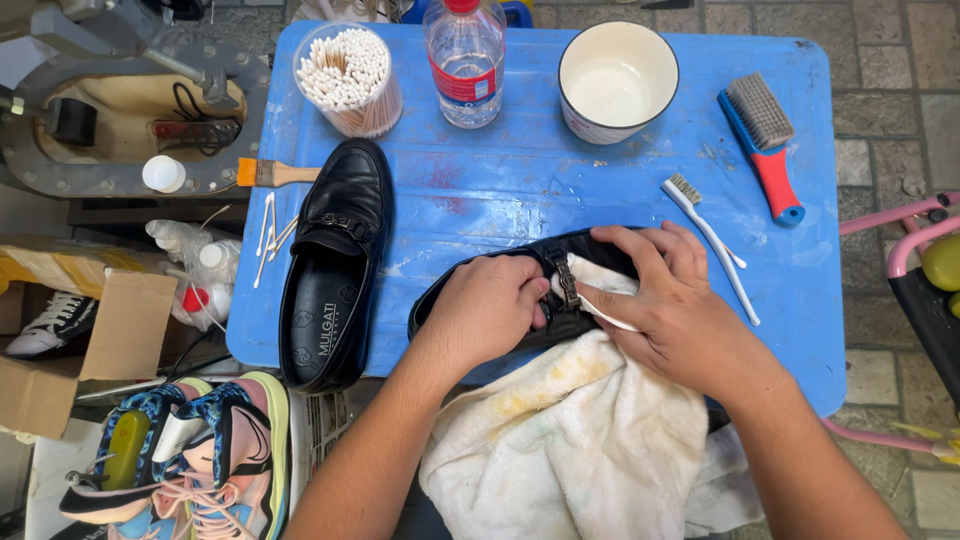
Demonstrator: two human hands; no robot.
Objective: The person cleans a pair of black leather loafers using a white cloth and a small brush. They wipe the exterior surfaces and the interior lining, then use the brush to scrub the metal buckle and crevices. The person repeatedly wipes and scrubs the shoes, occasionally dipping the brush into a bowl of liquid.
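Both hands on a black shoe (520, 290).
Left hand (487, 310) grips the shoe; right hand (672, 312) fingers pinch a cloth (570, 440). A cup (350, 80) holds swabs; the bowl (617, 80) holds whitish liquid.

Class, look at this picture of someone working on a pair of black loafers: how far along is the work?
Done: it cannot be told whether either shoe is finished. In hand: the left hand steadies the black loafer while the right hand presses a white cloth at its metal buckle. Left: the second loafer lies untouched beside it, and the toothbrush and scrub brush lie unused on the blue table.
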